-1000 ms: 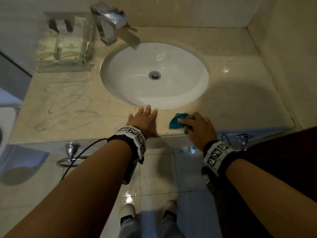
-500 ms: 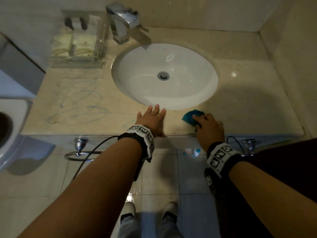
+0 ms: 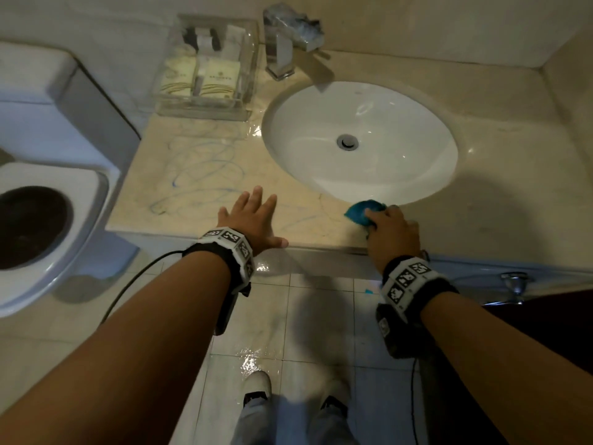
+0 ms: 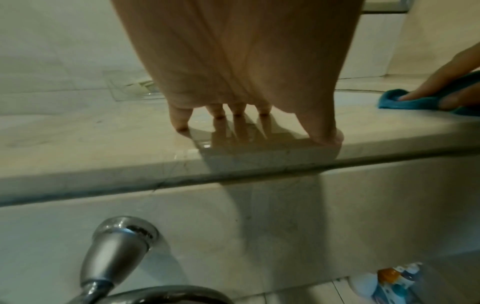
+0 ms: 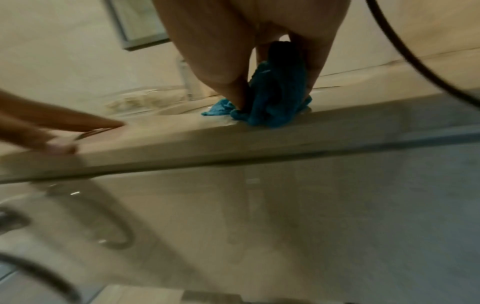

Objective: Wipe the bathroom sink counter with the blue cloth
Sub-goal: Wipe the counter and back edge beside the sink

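A bunched blue cloth (image 3: 362,212) lies on the beige marble counter (image 3: 205,175) just in front of the white sink basin (image 3: 359,139). My right hand (image 3: 390,231) grips the cloth (image 5: 272,102) with thumb and fingers curled round it and presses it onto the counter's front strip. My left hand (image 3: 248,220) rests flat on the counter to the left, fingers straight and spread, thumb at the front edge (image 4: 326,135). Blue scribble marks (image 3: 205,168) cover the counter left of the basin. The cloth (image 4: 415,102) shows at the right edge of the left wrist view.
A clear acrylic tray (image 3: 205,69) with toiletry packets stands at the back left, beside a chrome faucet (image 3: 288,43). A toilet (image 3: 41,203) sits left of the counter. Walls close the back and right. A towel ring mount (image 4: 122,238) hangs under the counter edge.
My right hand has slid the cloth rightward along the counter's front strip, away from the left hand. The left hand stays planted flat. The head view has swung left, bringing the toilet into sight.
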Tool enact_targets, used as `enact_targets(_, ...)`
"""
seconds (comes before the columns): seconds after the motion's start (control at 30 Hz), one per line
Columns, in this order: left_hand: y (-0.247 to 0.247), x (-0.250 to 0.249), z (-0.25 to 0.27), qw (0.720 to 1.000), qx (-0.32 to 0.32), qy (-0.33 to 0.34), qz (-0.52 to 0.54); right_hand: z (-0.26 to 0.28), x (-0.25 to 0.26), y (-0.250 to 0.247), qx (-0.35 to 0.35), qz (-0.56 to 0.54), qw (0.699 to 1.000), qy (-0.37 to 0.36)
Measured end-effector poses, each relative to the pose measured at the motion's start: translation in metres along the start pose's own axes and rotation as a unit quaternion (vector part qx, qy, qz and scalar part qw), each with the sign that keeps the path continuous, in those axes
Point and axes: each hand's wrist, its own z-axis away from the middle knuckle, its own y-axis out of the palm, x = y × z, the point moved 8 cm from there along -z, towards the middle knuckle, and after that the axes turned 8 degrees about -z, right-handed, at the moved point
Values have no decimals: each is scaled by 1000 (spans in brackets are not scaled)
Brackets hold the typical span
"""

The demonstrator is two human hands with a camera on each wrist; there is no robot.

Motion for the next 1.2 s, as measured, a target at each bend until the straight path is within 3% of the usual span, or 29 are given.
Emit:
enact_targets(0.13, 7, 4, -2, 1000, 7, 6, 3, 17, 79, 41, 32, 19, 988, -149)
enact_targets(0.2, 6, 4, -2, 1000, 12, 11, 10, 17, 92, 38, 44, 25, 982, -180)
enact_targets(0.3, 2, 5, -3, 999, 22, 23, 18, 5, 76, 17, 24, -24, 988, -151)
enact_targets(0.37, 1, 5, -4, 999, 29, 30, 23, -6, 55, -1, -6, -67, 995, -77)
enact_targets(0.47, 0, 4, -4, 999, 32, 29, 28, -13, 48, -3, -14, -37, 999, -16)
enact_targets(0.57, 0, 3, -5, 999, 30, 26, 24, -3, 78, 26, -5, -30, 997, -71)
enact_targets(0.67, 1, 3, -7, 999, 30, 17, 23, 15, 108, 62, 28, 43, 988, -147)
enact_targets(0.8, 2, 3, -8, 999, 25, 10, 26, 28, 119, 55, 57, 62, 977, -196)
enact_targets(0.97, -7, -5, 11, 998, 29, 3, 48, 49, 112, 33, 120, -3, 974, -191)
enact_targets(1.1, -41, -24, 39, 996, -32, 42, 73, 49, 106, -21, 94, -141, 974, -149)
enact_targets(1.2, -77, -42, 63, 984, -84, 82, 133, 53, 111, -66, 85, -180, 969, -144)
